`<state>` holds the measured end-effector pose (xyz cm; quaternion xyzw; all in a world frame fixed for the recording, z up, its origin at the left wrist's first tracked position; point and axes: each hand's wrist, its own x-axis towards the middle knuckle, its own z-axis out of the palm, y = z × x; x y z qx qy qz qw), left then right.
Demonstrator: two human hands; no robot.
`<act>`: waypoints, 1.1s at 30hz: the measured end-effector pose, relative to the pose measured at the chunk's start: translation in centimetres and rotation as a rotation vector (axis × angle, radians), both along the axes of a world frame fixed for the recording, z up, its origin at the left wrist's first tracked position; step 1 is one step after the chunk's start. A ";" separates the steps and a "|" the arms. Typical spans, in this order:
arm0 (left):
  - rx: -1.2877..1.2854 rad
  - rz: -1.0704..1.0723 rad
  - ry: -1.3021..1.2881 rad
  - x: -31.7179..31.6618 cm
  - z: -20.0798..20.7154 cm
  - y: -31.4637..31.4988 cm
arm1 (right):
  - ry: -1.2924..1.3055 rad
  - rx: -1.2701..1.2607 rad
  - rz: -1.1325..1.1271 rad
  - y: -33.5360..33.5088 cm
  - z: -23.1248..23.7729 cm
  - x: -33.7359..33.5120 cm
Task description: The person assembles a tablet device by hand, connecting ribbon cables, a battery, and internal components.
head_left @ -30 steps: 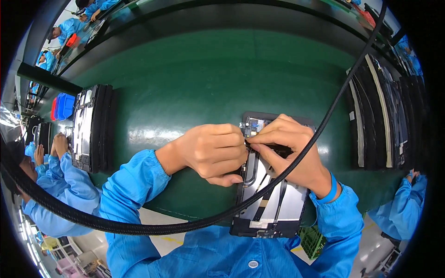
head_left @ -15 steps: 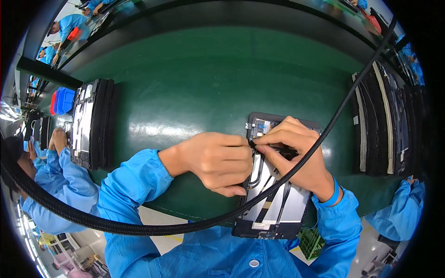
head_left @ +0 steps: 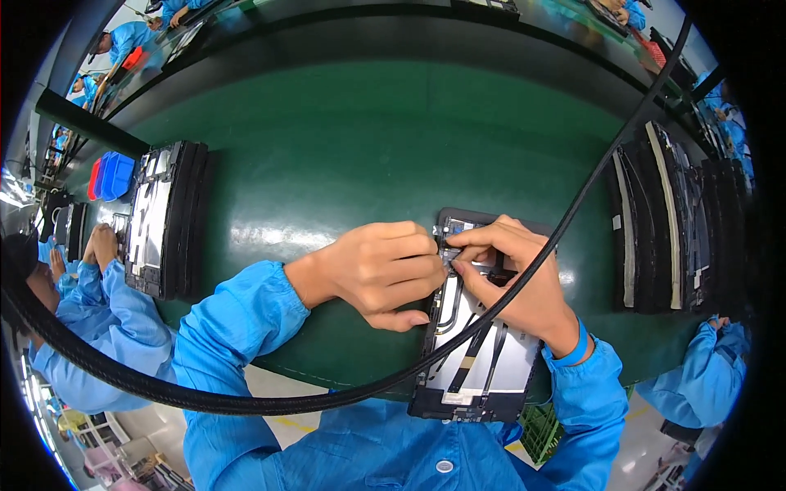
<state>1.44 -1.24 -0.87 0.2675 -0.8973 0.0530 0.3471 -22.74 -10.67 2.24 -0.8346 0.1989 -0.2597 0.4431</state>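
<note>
An opened tablet lies at a slight tilt near the table's front edge, its silver inner plate, black frame and dark flat cables showing. My right hand rests over its upper part. The right index finger and thumb are apart at the upper left corner, by a small circuit area, with nothing visible between them. My left hand is closed with curled fingers at the tablet's upper left edge, close to the right fingertips. Its fingertips are hidden, so what they hold, if anything, does not show.
A thick black cable arcs across the view, in front of the tablet and right hand. Tablet-like units stand in a left stack and a right stack. Blue bins and a co-worker are at left. A green crate sits below.
My right index finger and thumb have parted, and the small black piece seen between the hands no longer shows. The left hand has shifted slightly up.
</note>
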 end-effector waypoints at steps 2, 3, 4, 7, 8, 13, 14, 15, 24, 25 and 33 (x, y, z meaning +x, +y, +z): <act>0.015 -0.001 0.032 0.0 0.0 -0.1 | 0.013 -0.001 -0.011 0.1 0.1 0.2; 0.012 0.000 0.031 0.1 -0.1 -0.1 | 0.024 -0.002 -0.021 0.1 0.1 0.3; -0.002 0.006 0.035 0.1 -0.3 0.0 | 0.023 -0.005 -0.020 0.1 0.1 0.3; -0.013 0.013 0.035 0.0 -0.2 -0.2 | 0.033 0.015 -0.035 0.2 0.3 0.2; -0.007 0.013 0.033 -0.1 -0.1 -0.4 | 0.030 -0.021 -0.023 0.1 0.4 0.1; 0.086 0.000 0.029 -0.5 0.8 -0.3 | -0.009 -0.055 -0.005 -0.2 0.1 -0.6; 0.081 0.031 0.028 -0.4 0.8 -0.1 | -0.064 -0.059 0.014 -0.1 0.5 -0.3; 0.064 0.032 0.018 -0.4 1.1 -0.1 | -0.139 -0.097 0.003 -0.1 0.3 -0.3; 0.040 0.187 -0.015 -2.2 2.1 2.6 | -0.316 -0.622 -0.437 0.7 3.3 -6.5; 0.028 0.197 0.000 -2.5 2.1 3.3 | -0.306 -0.707 -0.519 0.9 3.7 -7.8; 0.403 -0.124 -0.054 -10.7 2.8 9.6 | 0.379 -0.791 -1.017 -0.1 8.5 -19.2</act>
